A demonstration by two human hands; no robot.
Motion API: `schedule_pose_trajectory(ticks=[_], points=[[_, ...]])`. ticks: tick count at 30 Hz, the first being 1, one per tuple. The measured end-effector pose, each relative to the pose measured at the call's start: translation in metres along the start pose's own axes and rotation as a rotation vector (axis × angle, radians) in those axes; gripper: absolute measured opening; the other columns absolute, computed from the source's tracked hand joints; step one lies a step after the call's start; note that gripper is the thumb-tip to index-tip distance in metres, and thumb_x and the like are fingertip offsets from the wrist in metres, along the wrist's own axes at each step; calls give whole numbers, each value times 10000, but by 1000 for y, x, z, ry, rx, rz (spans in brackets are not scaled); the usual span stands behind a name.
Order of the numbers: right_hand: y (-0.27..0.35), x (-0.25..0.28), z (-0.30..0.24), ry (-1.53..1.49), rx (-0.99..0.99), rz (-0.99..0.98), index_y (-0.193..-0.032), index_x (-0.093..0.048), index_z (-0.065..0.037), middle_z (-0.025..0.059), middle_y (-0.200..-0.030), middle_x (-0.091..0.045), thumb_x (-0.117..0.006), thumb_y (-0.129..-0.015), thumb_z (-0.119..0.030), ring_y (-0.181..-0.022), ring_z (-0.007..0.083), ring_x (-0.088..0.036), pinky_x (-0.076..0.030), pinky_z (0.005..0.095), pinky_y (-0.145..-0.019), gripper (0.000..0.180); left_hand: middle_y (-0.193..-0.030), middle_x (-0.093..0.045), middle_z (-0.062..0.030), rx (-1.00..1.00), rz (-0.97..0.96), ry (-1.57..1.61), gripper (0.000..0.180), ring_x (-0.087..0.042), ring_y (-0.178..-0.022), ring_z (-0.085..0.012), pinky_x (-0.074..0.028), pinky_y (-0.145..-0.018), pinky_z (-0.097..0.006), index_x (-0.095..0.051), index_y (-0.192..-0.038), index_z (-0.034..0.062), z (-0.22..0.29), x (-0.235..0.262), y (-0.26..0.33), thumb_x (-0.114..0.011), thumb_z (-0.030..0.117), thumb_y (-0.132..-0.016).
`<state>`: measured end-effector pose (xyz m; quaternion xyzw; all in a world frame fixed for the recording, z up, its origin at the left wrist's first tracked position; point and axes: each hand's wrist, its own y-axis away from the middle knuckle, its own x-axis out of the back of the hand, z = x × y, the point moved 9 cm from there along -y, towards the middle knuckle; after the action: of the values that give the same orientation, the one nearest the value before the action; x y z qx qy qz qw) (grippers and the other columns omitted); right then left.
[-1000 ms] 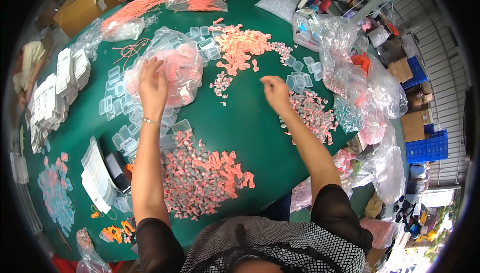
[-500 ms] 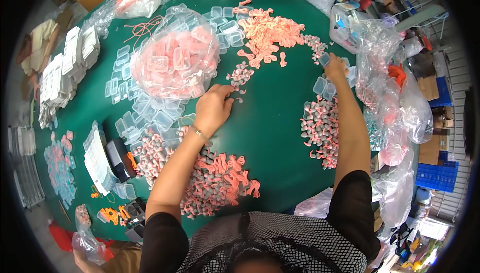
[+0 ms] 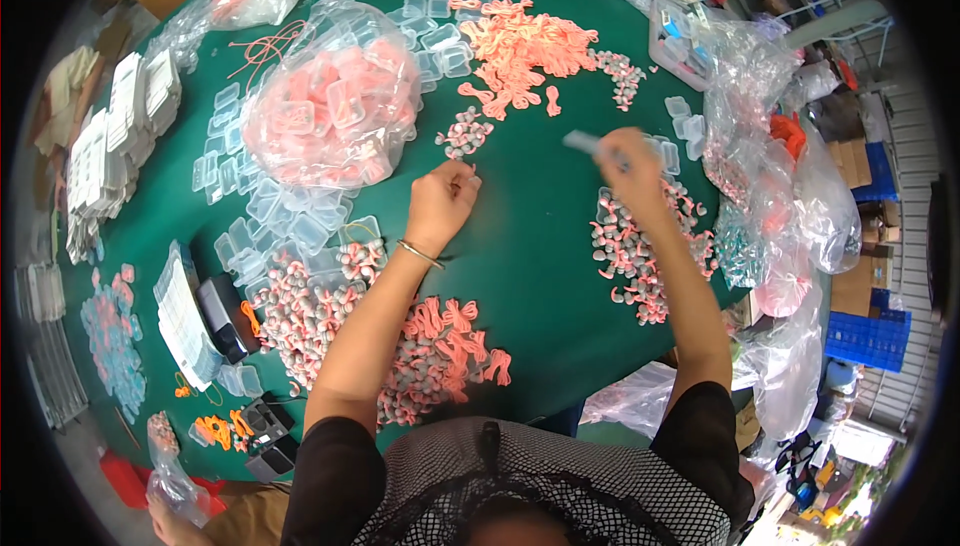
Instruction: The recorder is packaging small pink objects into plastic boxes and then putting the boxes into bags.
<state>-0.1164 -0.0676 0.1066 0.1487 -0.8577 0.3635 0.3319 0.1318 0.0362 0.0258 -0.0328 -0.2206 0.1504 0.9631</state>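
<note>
My left hand (image 3: 440,204) hovers over the green table (image 3: 540,246) with its fingers pinched together near a small pile of pink-and-grey pieces (image 3: 464,132); what it holds is too small to make out. My right hand (image 3: 628,161), blurred by motion, grips a small clear plastic box (image 3: 583,141) above a heap of pink-and-grey pieces (image 3: 640,251). A clear bag stuffed with filled pink boxes (image 3: 335,106) lies left of my left hand.
A pile of pink knotted cords (image 3: 520,46) lies at the far middle. Empty clear boxes (image 3: 280,211) spread left of centre. Another pink heap (image 3: 420,346) is close to me. Stacked white trays (image 3: 120,136) are far left; crumpled plastic bags (image 3: 780,156) line the right edge.
My left hand has moved right, away from the clear boxes toward the table's middle. My right hand has pulled back from the far right and now holds a clear box.
</note>
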Motion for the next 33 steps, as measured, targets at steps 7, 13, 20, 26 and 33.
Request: schedule_pose_trajectory(ticks=[7,13,20,26,33], points=[[36,-72,-70,15,306,-294,-890,-588,-114,21,-984,-617,-650,-689,10,-990,270,-566,-413,401,-846,244,-832,-649,-136,0,4,-374,134,-645,-696,-320,-516,-624,-399,-656,-852,44,17,-9,5,-683,168,-807],[33,-73,-77,67,435,-375,-885,-602,-103,35,-976,-625,-608,-685,21,-986,269,-574,-416,396,-851,235,-859,-618,-131,-56,63,-349,112,-629,-719,-329,-503,-631,-415,-658,-896,46,14,1,8,-672,118,-812],[-14,-3,105,709,-303,37,-937,-657,-158,45,-946,-653,-633,-767,-117,-881,258,-621,-418,482,-799,176,-873,-619,-122,-149,-4,-279,106,-624,-750,-344,-509,-653,-433,-646,-918,64,14,-2,9,-639,83,-814],[-22,-5,152,784,-545,-74,-954,-637,-165,51,-916,-659,-649,-816,-191,-882,277,-646,-423,520,-793,141,-837,-635,-120,-132,-19,-129,112,-625,-680,-271,-503,-612,-362,-643,-903,22,13,-6,7,-674,49,-798],[3,-19,54,61,-304,20,-876,-676,-79,91,-856,-663,-609,-798,-78,-674,247,-647,-513,325,-589,103,-786,-638,-108,-27,-148,123,113,-627,-662,-257,-510,-620,-354,-677,-850,41,23,-36,7,-719,86,-755]])
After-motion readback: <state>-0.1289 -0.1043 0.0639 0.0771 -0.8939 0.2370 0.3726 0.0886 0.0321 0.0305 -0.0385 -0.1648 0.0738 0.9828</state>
